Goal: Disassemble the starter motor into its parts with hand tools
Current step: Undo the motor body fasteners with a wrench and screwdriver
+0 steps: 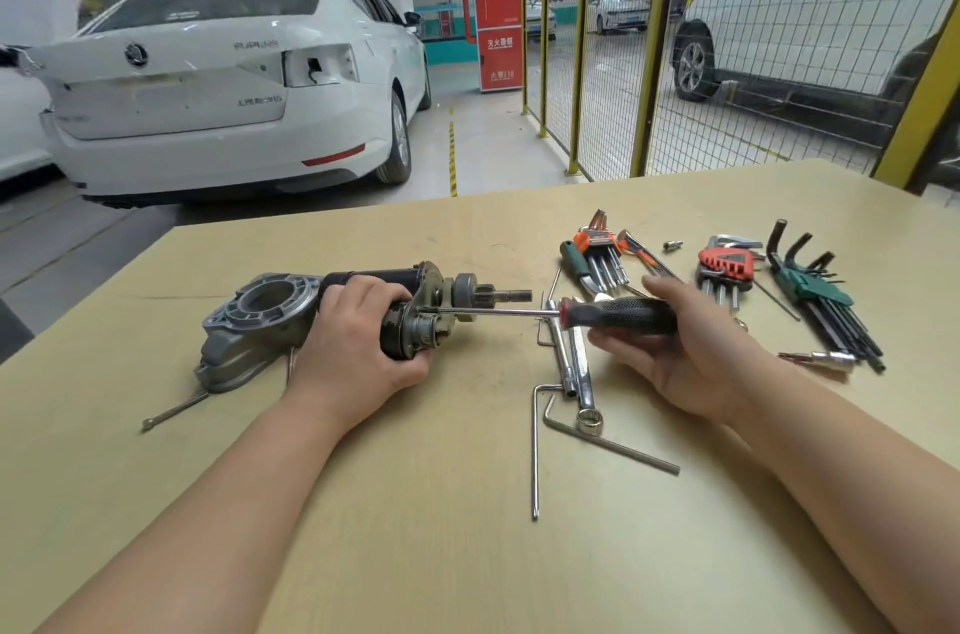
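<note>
The starter motor (415, 293), dark-bodied with its pinion shaft pointing right, lies on the wooden table (467, 555). My left hand (358, 342) grips its solenoid end from the near side. A grey aluminium nose housing (260, 321) lies detached just left of that hand. My right hand (680, 347) holds a screwdriver (613, 314) by its black handle with a red collar. Its long shaft runs left, and the tip touches the motor's end plate beside my left thumb.
Loose hex keys (597, 433), a socket wrench (563, 353) and a combination spanner (584, 379) lie between my hands. Hex key sets in orange (600, 246), red (727, 267) and green (815, 290) holders sit at the right rear. A long bolt (174, 410) lies near the housing.
</note>
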Tool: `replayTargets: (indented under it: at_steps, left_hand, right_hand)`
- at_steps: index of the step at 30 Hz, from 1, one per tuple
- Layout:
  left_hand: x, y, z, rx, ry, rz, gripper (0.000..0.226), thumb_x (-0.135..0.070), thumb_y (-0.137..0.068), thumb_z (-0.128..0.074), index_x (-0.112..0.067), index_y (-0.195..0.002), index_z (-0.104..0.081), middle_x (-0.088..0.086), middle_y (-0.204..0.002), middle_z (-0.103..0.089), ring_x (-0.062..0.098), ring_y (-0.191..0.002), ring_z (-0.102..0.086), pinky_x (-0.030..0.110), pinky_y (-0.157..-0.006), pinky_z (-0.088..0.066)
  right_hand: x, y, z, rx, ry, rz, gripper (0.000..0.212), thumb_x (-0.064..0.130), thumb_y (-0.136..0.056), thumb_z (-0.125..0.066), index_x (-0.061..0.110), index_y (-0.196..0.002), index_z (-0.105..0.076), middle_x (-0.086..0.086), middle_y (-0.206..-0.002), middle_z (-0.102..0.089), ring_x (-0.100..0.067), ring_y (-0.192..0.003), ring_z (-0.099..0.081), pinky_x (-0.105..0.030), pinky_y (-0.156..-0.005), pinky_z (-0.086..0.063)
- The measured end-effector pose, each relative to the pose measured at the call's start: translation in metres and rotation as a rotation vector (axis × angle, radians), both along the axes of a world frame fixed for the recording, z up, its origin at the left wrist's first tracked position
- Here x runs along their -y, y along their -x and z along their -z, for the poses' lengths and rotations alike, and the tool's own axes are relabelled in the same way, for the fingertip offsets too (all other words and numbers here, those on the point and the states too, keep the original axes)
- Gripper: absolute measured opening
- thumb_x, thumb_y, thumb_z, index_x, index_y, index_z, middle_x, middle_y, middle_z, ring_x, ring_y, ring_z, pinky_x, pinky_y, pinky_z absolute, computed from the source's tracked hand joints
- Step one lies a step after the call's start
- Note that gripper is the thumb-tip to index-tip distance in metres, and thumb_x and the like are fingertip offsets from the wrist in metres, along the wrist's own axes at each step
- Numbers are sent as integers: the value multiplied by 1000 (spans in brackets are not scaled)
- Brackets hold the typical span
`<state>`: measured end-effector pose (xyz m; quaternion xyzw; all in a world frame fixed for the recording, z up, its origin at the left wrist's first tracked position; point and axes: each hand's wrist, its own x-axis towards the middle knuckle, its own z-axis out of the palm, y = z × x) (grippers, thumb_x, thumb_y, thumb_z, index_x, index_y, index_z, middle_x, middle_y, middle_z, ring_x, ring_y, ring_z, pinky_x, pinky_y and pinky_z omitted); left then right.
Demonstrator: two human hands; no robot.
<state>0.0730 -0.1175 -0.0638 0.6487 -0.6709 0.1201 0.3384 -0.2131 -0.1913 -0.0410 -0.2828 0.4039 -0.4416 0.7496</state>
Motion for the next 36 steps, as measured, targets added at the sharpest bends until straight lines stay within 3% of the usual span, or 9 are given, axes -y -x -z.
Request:
replayTargets:
  at_steps: [3, 8, 12, 16, 21, 24, 27, 31, 36]
  left_hand:
    - [1, 0, 3, -4, 13, -1, 53, -24, -59, -85, -15, -106, -62, -2, -103, -53, 21, -94, -41, 36, -87, -41]
    - [1, 0, 4, -20, 0, -2, 53, -26, -63, -83, -18, -111, -60, -4, -107, -50, 19, -98, -38, 34, -88, -38]
    - [0, 2, 2, -65, -27, 0, 62, -30, -67, -79, -30, -124, -54, -14, -107, -41, 13, -102, -33, 29, -87, -33]
    - [1, 4, 1, -80, -46, -15, 55, -30, -69, -78, -36, -120, -59, -13, -107, -41, 13, -102, -32, 27, -89, -31]
    - [2, 5, 1, -105, -30, -13, 53, -27, -66, -80, -35, -116, -61, -11, -105, -43, 14, -99, -33, 21, -89, -26]
    - [1, 4, 1, -117, -31, -9, 56, -27, -65, -80, -37, -116, -59, -13, -104, -43, 13, -99, -34, 20, -87, -27]
    - [1, 2, 2, -115, -32, -5, 59, -30, -64, -80, -38, -117, -56, -15, -103, -43, 12, -99, -33, 20, -87, -28]
    - [2, 0, 4, -104, -34, -7, 59, -32, -63, -79, -37, -117, -56, -16, -102, -42, 9, -98, -31, 19, -87, -27]
    - [2, -1, 5, -102, -36, -3, 59, -32, -64, -79, -37, -117, -56, -16, -103, -42, 8, -98, -30, 20, -87, -28]
  right_hand:
    - [3, 3, 3, -367, 117, -64, 36, 41, -92, -50, 8, -83, -61, -12, -56, -58, -25, -42, -55, -25, -36, -44]
    - [8, 11, 4, -556, 131, -160, 47, 59, -87, -47, 14, -79, -60, -6, -46, -46, -19, -33, -38, -20, -33, -30]
    - [13, 18, 8, -526, 172, -249, 48, 57, -89, -48, 11, -83, -56, -3, -46, -39, -15, -32, -28, -18, -33, -23]
    - [18, 20, 12, -386, 205, -277, 39, 51, -90, -50, 13, -82, -54, -1, -47, -36, -11, -34, -24, -16, -32, -21]
    - [24, 27, 16, -329, 343, -338, 28, 36, -87, -56, 10, -93, -64, -6, -58, -46, -14, -44, -36, -21, -37, -31]
    - [23, 32, 16, -410, 483, -356, 18, 11, -84, -63, 12, -102, -61, -9, -71, -57, -18, -56, -48, -26, -47, -45]
    - [20, 33, 9, -607, 675, -343, 31, 1, -84, -64, 25, -103, -63, 3, -70, -65, -15, -63, -56, -26, -60, -52]
    - [15, 34, -3, -1203, 1080, -259, 27, 30, -85, -62, 47, -104, -52, 20, -81, -63, 6, -73, -58, -12, -62, -41]
    - [7, 27, -8, -1470, 1133, -393, 21, 31, -87, -52, 35, -107, -56, 9, -96, -61, -8, -81, -54, -28, -68, -45]
